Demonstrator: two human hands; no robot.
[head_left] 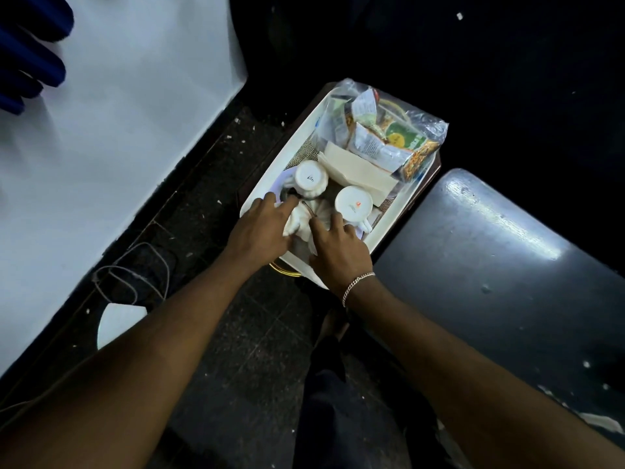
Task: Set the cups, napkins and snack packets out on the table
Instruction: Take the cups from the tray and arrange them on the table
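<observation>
- Over a dark speckled floor [243,333], a white rectangular plastic tray [270,170] sits on a dark wooden stand between a white-clothed table [118,147] on the left and a grey padded seat [490,265] on the right.
- Two white ceramic cups stand upside down in the tray: one far left [310,179], one right [353,204]; a third white cup [297,223] lies at the near end between both hands.
- Left hand [260,228], fingers loosely curled, touches this third cup's left side; whether it grips is unclear.
- Right hand [338,245], a silver chain bracelet [355,287] on its wrist, rests partly open on the cup's right side.
- Folded cream paper napkins [355,169] lie just beyond the cups.
- Colourful snack packets in a clear plastic bag [389,133] fill the tray's far end.
</observation>
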